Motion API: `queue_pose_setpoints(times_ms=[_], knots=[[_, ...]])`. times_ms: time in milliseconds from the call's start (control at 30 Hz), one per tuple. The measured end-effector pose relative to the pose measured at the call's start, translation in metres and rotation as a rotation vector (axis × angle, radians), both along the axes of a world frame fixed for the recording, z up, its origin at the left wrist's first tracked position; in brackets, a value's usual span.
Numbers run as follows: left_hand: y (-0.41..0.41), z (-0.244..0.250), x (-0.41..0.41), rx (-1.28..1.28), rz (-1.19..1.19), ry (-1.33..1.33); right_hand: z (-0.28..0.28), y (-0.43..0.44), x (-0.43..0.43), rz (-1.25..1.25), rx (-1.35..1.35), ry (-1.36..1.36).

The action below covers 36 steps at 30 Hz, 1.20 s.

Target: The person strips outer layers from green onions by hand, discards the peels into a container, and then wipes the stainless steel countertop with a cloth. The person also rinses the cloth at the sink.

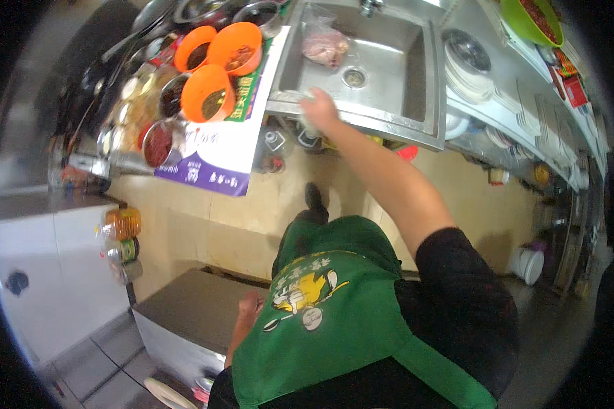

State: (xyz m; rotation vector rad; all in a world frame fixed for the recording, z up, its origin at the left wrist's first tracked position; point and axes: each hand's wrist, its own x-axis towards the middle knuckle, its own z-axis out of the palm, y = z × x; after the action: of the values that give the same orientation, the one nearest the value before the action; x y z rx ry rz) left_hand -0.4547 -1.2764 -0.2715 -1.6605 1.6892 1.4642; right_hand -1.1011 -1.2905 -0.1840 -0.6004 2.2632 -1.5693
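My right hand (320, 108) reaches forward to the near left rim of a stainless steel sink (419, 130). It is blurred, and a whitish patch shows beside and below it; I cannot tell whether that is something held. Inside the sink, at the back left, lies a clear plastic bag of pinkish meat (326, 47). The drain (354, 77) is to the right of the bag. My left hand (250, 303) hangs low beside my green apron (337, 307), its fingers curled, with nothing visible in them.
Orange containers of seasonings (204, 105) and a metal cup of red paste (158, 143) stand left of the sink. Stacked plates (468, 84) are to its right. A low steel-sided box (184, 332) sits by my left side, and oil bottles (123, 223) stand further left.
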Motion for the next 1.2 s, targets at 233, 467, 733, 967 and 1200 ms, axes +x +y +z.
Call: queue_pose_setpoints(times_ms=[233,467,733,967,1200], knots=[[-0.138,-0.012,-0.134,0.042,0.226,0.394,-0.048,-0.058,-0.01,0.39,0.462,0.79],[-0.17,0.061,-0.26,0.067,-0.115,0.259,-0.017,0.145,-0.078,0.435,0.698,0.546],[-0.126,0.091,-0.355,0.089,-0.235,0.218,-0.014,0.204,-0.262,0.0,0.64,0.578],[-0.095,0.193,-0.524,-0.274,-0.546,0.142,-0.004,0.037,-0.436,-0.332,0.39,1.004],[-0.118,0.162,-0.71,-0.09,-0.544,0.552,-0.072,0.008,-0.391,-0.196,0.323,-0.16]])
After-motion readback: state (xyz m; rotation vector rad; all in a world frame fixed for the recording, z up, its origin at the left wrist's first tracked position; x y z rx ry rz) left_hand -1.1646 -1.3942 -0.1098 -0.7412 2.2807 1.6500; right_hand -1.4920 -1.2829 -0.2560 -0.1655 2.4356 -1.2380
